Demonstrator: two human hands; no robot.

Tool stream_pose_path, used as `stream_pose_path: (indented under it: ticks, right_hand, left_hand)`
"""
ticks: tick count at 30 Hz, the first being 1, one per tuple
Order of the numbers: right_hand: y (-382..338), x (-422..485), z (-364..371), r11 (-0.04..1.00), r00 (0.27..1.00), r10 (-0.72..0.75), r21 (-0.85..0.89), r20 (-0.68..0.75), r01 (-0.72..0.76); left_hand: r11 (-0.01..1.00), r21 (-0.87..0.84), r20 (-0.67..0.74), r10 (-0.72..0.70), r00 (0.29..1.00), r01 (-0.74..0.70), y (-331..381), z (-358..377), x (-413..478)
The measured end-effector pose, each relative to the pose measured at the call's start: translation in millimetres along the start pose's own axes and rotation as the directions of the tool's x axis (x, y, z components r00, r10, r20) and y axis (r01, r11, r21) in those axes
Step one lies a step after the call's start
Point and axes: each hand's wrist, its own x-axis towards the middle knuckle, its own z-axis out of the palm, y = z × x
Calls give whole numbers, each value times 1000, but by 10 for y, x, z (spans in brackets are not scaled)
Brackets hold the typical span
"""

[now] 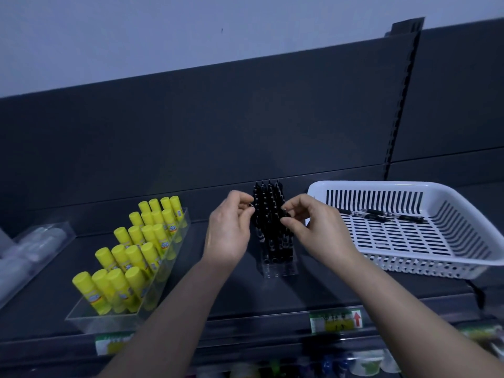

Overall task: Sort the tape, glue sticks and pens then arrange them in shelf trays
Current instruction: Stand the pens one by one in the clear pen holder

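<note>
The clear pen tray (278, 266) stood on the dark shelf (272, 293), packed with black pens (270, 211) standing upright in close rows. Both hands met over that tray. The left hand (229, 230) came in from the tray's left side, its thumb and forefinger curled together and pinching the dark tip of a pen at the left edge of the bunch. The right hand (313, 225) came in from the tray's right side, its fingers (293, 205) bent and closed with the thumb on a pen at the right edge of the bunch. The rest of the pens rose between the two sets of fingers, their tops behind the knuckles. Left of the pen tray, well apart, yellow glue sticks (136, 246) stood in rows in a long clear tray (109, 317). Further left again lay a clear tray of blurred pale rolls (35, 249). Just right of the pen tray sat a white slotted basket (463, 203), with a few loose pens (381, 215) lying flat on its floor.
</note>
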Motion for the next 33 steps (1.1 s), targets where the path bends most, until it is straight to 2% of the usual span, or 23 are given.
stream_pose_path:
  ticks: [7, 15, 23, 29, 33]
  right_hand:
    - [-4, 15, -14, 1000, 1000, 20, 16, -9, -20]
    - [-3, 44, 25, 999, 999, 24, 42, -24, -23]
    - [11, 50, 55, 1000, 1000, 5, 28, -20, -5]
    - [-4, 63, 50, 999, 1000, 7, 38, -21, -7]
    - [-14, 68, 70, 1000, 1000, 10, 29, -21, -10]
  left_hand:
    - [993, 60, 32, 97, 995, -99, 26, 34, -26]
    - [997, 52, -13, 61, 998, -61, -18, 25, -50]
    - [987, 97, 105, 119, 987, -130, -127, 190, -193]
    - [988, 111, 97, 100, 990, -111, -137, 189, -205]
    - [993, 55, 108, 98, 989, -105, -139, 214, -225]
